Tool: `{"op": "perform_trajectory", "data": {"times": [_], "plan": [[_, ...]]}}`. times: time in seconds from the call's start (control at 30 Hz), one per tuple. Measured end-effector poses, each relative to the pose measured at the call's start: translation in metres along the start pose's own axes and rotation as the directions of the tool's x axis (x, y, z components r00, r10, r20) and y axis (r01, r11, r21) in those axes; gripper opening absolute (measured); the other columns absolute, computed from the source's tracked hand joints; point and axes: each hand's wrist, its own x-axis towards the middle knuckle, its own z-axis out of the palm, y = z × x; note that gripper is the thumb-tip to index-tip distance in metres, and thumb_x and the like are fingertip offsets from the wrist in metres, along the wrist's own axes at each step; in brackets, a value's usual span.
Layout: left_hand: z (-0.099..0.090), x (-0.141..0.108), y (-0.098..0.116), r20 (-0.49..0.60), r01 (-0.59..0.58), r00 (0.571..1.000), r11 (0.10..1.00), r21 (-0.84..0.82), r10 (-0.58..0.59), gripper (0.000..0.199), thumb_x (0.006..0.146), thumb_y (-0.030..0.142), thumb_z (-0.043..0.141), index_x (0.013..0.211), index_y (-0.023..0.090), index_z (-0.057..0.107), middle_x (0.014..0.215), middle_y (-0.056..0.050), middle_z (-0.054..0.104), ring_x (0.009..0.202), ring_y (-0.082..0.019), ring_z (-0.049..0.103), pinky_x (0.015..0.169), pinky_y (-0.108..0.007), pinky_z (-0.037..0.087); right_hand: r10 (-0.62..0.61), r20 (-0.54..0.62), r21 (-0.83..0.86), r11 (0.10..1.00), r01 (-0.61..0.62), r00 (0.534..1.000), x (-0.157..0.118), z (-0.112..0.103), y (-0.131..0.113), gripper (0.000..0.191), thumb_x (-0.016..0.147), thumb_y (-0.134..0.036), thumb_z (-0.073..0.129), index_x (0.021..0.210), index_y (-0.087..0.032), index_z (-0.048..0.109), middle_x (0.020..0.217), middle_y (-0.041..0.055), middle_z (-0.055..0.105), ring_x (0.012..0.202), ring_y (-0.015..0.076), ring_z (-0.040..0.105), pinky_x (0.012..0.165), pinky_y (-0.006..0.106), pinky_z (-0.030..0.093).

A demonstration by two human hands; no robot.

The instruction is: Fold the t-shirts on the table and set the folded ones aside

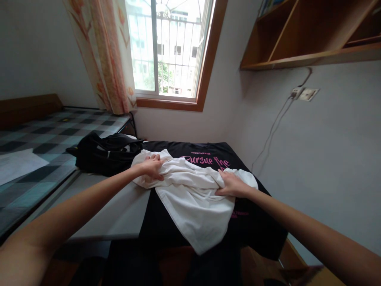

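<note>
White cloth (pixel 190 186) is lying under both hands in the head view, its bunched folds running left to right and a pointed flap stretching toward the person. The left hand (pixel 151 167) is resting near the left end and the right hand (pixel 233 184) near the right, so neither is nearer; the fingers of both are spreading over the fabric, thumbs apart, though whether they are pinching it cannot be told. Beneath, a black T-shirt (pixel 256 230) with pink lettering is covering much of the desk (pixel 119 210). Dark fabric (pixel 92 155) is sitting bunched to the left, beside a checked bed (pixel 74 119). Beyond, a curtain (pixel 110 55) is hanging by the bright window (pixel 175 51), while a wooden shelf (pixel 297 57) is jutting from the right wall.
</note>
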Motion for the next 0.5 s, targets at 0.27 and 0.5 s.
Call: {"op": "perform_trajectory", "data": {"times": [0.27,0.5], "plan": [[-0.008,-0.006,-0.006,-0.274,0.062,0.958,0.993,-0.098,-0.087,0.041,0.087,0.028,0.047,0.127,0.020,0.049,0.116,-0.015,0.067,0.111,-0.033,0.062,0.093,-0.044,0.042,-0.015,-0.115,-0.174,0.985,-0.005,0.993,0.001,-0.009,-0.013,0.044,0.065,-0.035,0.073,0.106,-0.018,0.072,0.118,0.0175,0.062,0.115,0.0388,0.052,0.092,0.043,0.041],[-0.028,-0.011,-0.031,-0.082,-0.005,0.996,0.916,-0.401,-0.031,0.057,0.052,0.039,0.080,0.104,0.021,0.064,0.087,-0.001,0.071,0.084,-0.024,0.067,0.071,-0.027,0.047,-0.262,-0.040,0.368,0.893,0.258,0.964,0.018,-0.028,-0.003,0.033,0.068,-0.025,0.061,0.099,-0.017,0.069,0.102,0.0066,0.071,0.093,0.0241,0.064,0.082,0.031,0.048]]}}
